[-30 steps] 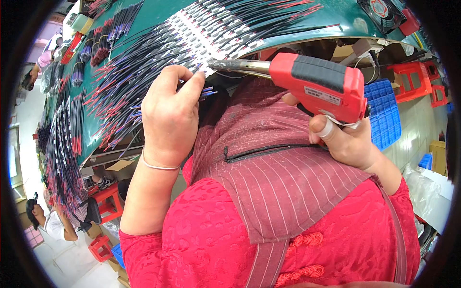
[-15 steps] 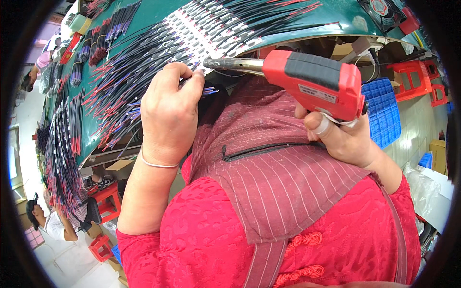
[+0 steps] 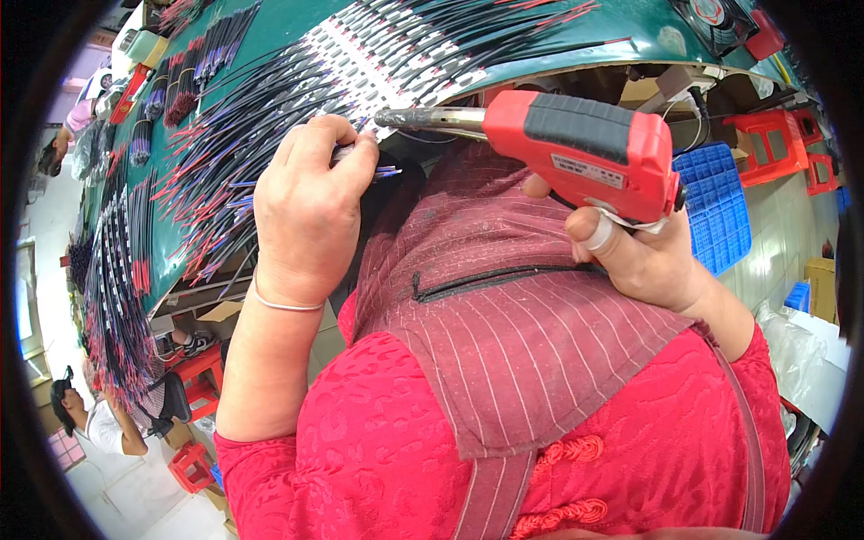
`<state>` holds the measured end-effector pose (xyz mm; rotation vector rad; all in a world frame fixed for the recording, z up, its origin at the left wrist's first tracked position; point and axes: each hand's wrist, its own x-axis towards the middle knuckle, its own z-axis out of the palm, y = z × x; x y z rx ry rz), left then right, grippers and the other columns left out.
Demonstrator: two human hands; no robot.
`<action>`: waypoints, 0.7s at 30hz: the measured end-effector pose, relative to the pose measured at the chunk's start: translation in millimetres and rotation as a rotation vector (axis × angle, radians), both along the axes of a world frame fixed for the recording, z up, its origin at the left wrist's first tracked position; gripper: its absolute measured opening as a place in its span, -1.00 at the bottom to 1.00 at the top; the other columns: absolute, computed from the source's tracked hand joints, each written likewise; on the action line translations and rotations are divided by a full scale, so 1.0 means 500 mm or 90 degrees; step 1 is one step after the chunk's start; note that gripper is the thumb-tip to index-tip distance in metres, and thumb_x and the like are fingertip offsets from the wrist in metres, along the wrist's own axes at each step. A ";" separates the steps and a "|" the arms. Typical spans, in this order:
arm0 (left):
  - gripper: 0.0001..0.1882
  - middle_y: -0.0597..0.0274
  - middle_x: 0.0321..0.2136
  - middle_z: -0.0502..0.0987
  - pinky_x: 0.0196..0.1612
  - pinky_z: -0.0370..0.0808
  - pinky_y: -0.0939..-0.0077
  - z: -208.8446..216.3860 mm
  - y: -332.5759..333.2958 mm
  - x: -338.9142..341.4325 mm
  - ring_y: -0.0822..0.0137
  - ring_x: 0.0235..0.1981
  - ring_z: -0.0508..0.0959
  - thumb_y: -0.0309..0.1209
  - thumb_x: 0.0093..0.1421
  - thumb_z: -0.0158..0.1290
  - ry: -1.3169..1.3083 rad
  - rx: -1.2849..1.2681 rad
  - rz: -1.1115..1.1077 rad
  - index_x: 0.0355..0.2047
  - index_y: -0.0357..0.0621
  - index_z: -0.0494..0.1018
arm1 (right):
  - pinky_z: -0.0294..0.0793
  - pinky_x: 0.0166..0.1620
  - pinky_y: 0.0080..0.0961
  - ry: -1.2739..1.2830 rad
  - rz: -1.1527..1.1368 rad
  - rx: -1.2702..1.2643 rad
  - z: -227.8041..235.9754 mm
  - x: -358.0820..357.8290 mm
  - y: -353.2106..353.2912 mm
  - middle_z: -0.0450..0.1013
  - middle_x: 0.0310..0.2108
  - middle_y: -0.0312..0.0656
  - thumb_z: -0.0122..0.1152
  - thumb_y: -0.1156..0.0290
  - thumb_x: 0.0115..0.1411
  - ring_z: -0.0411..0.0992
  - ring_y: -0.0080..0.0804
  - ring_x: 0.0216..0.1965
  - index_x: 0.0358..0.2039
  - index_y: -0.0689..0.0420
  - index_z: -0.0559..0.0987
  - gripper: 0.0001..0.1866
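With my right hand (image 3: pixel 630 256) I grip a red and black gun-shaped tool (image 3: pixel 576 135) with a long metal barrel and a dark tip. White tape or wrap shows around my thumb. The tip points left and reaches the near end of the rows of white connectors (image 3: pixel 364 76). Right beside it, my left hand (image 3: pixel 310 193) is closed, thumb and forefinger pinched at a thin wire (image 3: pixel 387 171) whose blue end sticks out beneath. The fingers partly hide the pinched piece. Many black wires (image 3: pixel 238 126) with red and blue ends fan out from the connectors.
The green tabletop (image 3: pixel 612 49) curves in front of me, with bundled wires (image 3: pixel 184 85) at the left and a fan (image 3: pixel 715 22) at the far right. A blue crate (image 3: pixel 715 207) and red stools (image 3: pixel 765 144) stand right. A seated person (image 3: pixel 94 414) is at the left.
The view has shifted slightly. The tool and both hands appear a little further left, with the tip still by the left fingers. Both grips look the same.
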<state>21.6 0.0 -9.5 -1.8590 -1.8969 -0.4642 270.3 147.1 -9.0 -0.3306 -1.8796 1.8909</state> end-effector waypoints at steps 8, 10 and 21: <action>-0.73 0.20 -0.38 0.50 -0.31 0.49 0.37 0.010 0.001 -0.008 0.19 -0.35 0.54 -0.66 -0.08 0.15 0.006 -0.027 -0.016 -0.31 -0.17 0.60 | 0.54 -0.03 -0.52 -0.011 -0.014 0.023 -0.005 0.001 0.000 0.58 -0.15 -0.13 0.29 0.58 0.21 0.54 -0.47 -0.11 0.05 0.26 0.49 -0.62; -0.73 0.20 -0.38 0.51 -0.31 0.49 0.37 0.010 0.002 -0.010 0.20 -0.35 0.55 -0.66 -0.08 0.15 0.010 -0.027 -0.021 -0.32 -0.17 0.60 | 0.54 -0.03 -0.52 -0.012 -0.013 0.056 -0.006 0.000 0.000 0.58 -0.17 -0.14 0.30 0.57 0.21 0.54 -0.48 -0.12 0.05 0.26 0.50 -0.62; -0.82 0.28 -0.39 0.48 -0.41 0.48 0.43 -0.002 0.005 -0.023 0.26 -0.40 0.50 -0.56 -0.06 0.14 0.027 0.022 -0.051 -0.38 -0.12 0.55 | 0.57 -0.08 -0.54 -0.018 -0.014 0.057 -0.007 0.001 -0.001 0.58 -0.20 -0.15 0.31 0.55 0.20 0.56 -0.49 -0.18 0.01 0.27 0.50 -0.64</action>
